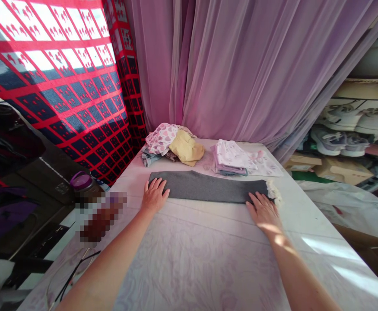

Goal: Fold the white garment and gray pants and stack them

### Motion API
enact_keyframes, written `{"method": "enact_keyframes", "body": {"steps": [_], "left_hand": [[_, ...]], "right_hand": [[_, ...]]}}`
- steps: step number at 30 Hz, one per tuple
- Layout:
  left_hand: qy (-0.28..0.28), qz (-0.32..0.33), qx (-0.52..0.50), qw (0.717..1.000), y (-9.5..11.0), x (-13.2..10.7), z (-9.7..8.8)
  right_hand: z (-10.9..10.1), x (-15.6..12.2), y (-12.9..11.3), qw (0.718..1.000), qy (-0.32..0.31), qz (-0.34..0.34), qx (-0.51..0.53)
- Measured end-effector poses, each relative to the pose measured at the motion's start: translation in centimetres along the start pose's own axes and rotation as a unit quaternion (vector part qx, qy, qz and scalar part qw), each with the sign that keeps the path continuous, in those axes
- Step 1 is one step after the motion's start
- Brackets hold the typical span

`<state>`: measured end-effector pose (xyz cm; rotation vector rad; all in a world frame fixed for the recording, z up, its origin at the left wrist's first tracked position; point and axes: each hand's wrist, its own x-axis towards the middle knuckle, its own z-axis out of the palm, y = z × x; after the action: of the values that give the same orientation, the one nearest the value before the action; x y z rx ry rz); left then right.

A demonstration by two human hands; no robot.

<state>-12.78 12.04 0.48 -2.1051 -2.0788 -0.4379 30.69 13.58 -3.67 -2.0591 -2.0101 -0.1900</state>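
Head, left hand [153,195], right hand [263,211], grey cloth [208,186]

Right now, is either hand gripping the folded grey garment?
Neither grips: the left hand lies flat on the left end of the grey garment, the right hand flat near its lace trim.

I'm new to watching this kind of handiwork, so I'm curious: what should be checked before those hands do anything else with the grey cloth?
Left hand flat on the grey cloth: ok.
Right hand resting on the cloth's end: ok.
Cloth lying flat and smooth: ok.
Cream lace trim tucked in: not ok, it sticks out past the end.
Folded clothes stack apart from the cloth: ok.
Blurred object left of the left hand: cannot tell what it is.
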Motion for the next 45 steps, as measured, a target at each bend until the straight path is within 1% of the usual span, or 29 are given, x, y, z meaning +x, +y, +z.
{"method": "enact_keyframes", "body": {"steps": [7, 15, 19, 21, 23, 24, 25, 26, 28, 29, 30, 33, 36, 41, 43, 45], "left_hand": [[-0.014, -0.006, 0.004, 1.0, -0.1, 0.1, 0.1], [-0.017, -0.002, 0.015, 1.0, 0.0, 0.2, 0.0], [-0.017, -0.003, 0.023, 1.0, -0.1, 0.4, 0.2], [-0.018, -0.002, 0.028, 0.999, -0.2, 0.4, 0.2], [-0.02, -0.002, 0.031, 0.999, -0.2, 0.5, 0.3], [-0.021, -0.003, 0.033, 0.999, -0.2, 0.5, 0.3], [-0.021, -0.002, 0.033, 0.999, -0.3, 0.5, 0.4], [-0.019, -0.001, 0.033, 0.999, -0.3, 0.5, 0.4], [-0.01, 0.002, 0.03, 0.999, -0.3, 0.5, 0.5], [-0.006, 0.004, 0.029, 1.0, -0.4, 0.5, 0.5], [-0.003, 0.006, 0.028, 1.0, -0.4, 0.5, 0.6], [0.0, 0.011, 0.024, 1.0, -0.4, 0.5, 0.7], [0.004, 0.013, 0.019, 1.0, -0.4, 0.5, 0.7], [0.003, 0.013, 0.02, 1.0, -0.4, 0.4, 0.6], [0.004, 0.013, 0.019, 1.0, -0.4, 0.4, 0.6], [0.005, 0.011, 0.017, 1.0, -0.4, 0.4, 0.6]], "right_hand": [[-0.1, -0.1, -0.2, 1.0, 0.004, -0.003, 0.0], [-0.6, 0.1, -0.2, 1.0, -0.017, -0.005, 0.012], [-1.0, 0.1, -0.6, 0.998, -0.019, -0.009, 0.053], [-1.3, -0.2, -1.1, 0.996, -0.002, -0.007, 0.088], [-1.7, -0.6, -1.7, 0.991, 0.025, 0.024, 0.128], [-1.9, -0.7, -1.9, 0.986, 0.039, 0.061, 0.148], [-2.2, -0.9, -1.9, 0.977, 0.052, 0.116, 0.17], [-2.4, -0.9, -1.9, 0.962, 0.064, 0.182, 0.192], [-2.9, -0.8, -1.4, 0.923, 0.083, 0.3, 0.227], [-3.1, -0.5, -1.0, 0.905, 0.087, 0.339, 0.24], [-3.2, -0.2, -0.6, 0.893, 0.089, 0.364, 0.25], [-3.2, 1.1, 0.8, 0.871, 0.077, 0.398, 0.278], [-2.8, 2.4, 1.4, 0.851, 0.063, 0.408, 0.326], [-2.4, 3.5, 0.9, 0.817, 0.058, 0.424, 0.386], [-2.3, 3.6, 0.5, 0.808, 0.073, 0.434, 0.391], [-2.3, 3.5, 0.0, 0.805, 0.101, 0.438, 0.388]]}}
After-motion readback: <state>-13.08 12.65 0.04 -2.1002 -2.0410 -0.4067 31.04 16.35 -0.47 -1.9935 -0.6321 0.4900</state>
